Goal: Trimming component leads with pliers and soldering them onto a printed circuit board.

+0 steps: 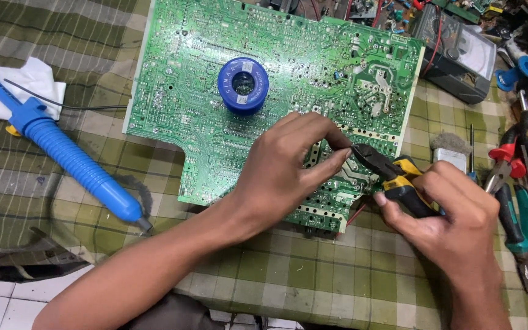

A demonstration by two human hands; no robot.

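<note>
Green circuit board (pixel 264 104) with silver solder dots under my hands. Blue solder spool (pixel 243 85) on it. My cutters (pixel 392 174): black jaws, yellow-and-black handles. Cloth (pixel 337 275) green-and-cream plaid. Blue soldering iron (pixel 62 153) left, on white tissue (pixel 25 85). Red and teal pliers (pixel 514 201) right.

Single head-worn view, looking steeply down, close over green circuit board (pixel 264 98) on checked cloth (pixel 349 269)

Cutter (pixel 379 164) tips behind left fingers (pixel 331 143)
</note>
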